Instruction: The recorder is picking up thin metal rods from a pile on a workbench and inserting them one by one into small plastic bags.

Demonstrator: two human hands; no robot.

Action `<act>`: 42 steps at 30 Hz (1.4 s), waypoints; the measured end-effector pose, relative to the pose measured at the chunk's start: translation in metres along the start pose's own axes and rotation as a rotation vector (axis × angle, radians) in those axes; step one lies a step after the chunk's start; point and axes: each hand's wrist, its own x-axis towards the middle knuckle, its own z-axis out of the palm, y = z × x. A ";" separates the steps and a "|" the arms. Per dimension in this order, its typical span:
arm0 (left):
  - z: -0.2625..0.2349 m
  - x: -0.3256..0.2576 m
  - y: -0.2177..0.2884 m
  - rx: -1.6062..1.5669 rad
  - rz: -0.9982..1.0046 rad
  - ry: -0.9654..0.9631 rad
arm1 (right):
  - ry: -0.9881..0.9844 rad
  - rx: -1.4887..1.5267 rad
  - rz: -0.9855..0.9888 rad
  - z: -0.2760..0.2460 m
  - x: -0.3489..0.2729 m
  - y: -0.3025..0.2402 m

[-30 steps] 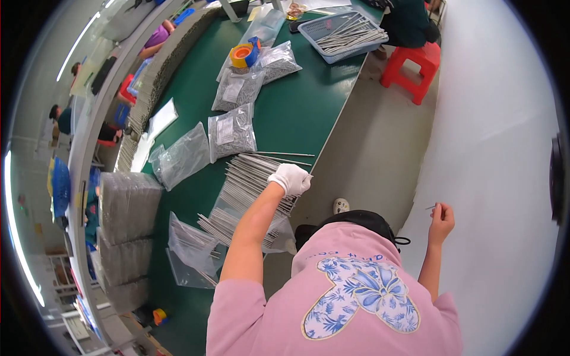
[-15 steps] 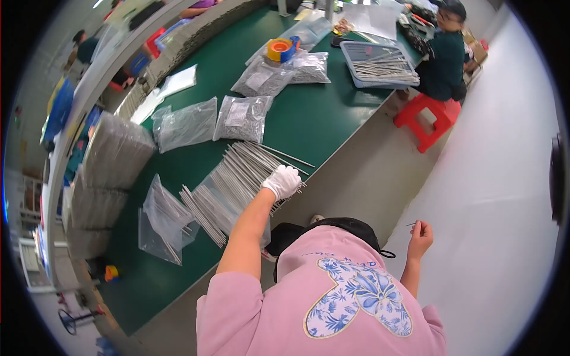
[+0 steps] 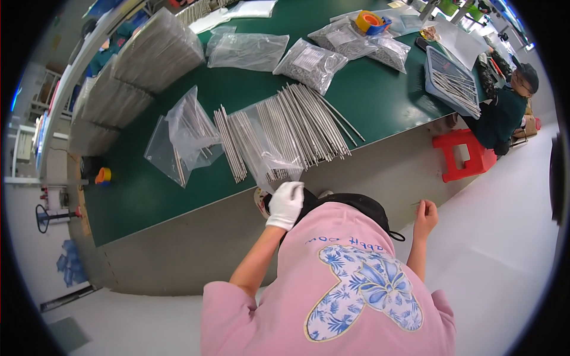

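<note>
My left hand [image 3: 286, 204], in a white glove, is at the table's near edge, its fingers closed on the lower end of a clear plastic bag [image 3: 261, 163]. Along that bag lies a row of thin grey metal rods [image 3: 306, 121], side by side, their near ends by the table edge. My bare right hand [image 3: 425, 218] is out to the right, away from the table, pinching a thin dark sliver [image 3: 415, 204] too small to name. Left of the row lies a smaller group of rods [image 3: 230, 145], then clear bags [image 3: 189, 127] with a few rods inside.
Filled clear bags [image 3: 310, 59] and tape rolls [image 3: 369, 22] lie farther back on the green table [image 3: 160, 204]. Wrapped stacks [image 3: 155, 50] stand at left. A blue basket [image 3: 436, 71] holds rods at right, near a seated person [image 3: 504, 113] on a red stool [image 3: 466, 155].
My left hand has moved from the rods down to the bag's near end. The view has turned, so the table appears shifted. My right hand still pinches the sliver.
</note>
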 end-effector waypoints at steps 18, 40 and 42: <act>-0.001 0.055 -0.019 0.717 -0.363 -0.431 | 0.042 -0.172 -0.054 0.042 0.017 -0.032; 0.014 0.077 -0.020 0.783 -0.457 -0.476 | 0.305 -0.260 0.204 0.001 -0.035 0.007; 0.019 0.077 -0.026 0.832 -0.486 -0.495 | 0.299 -0.262 0.206 0.000 -0.039 0.011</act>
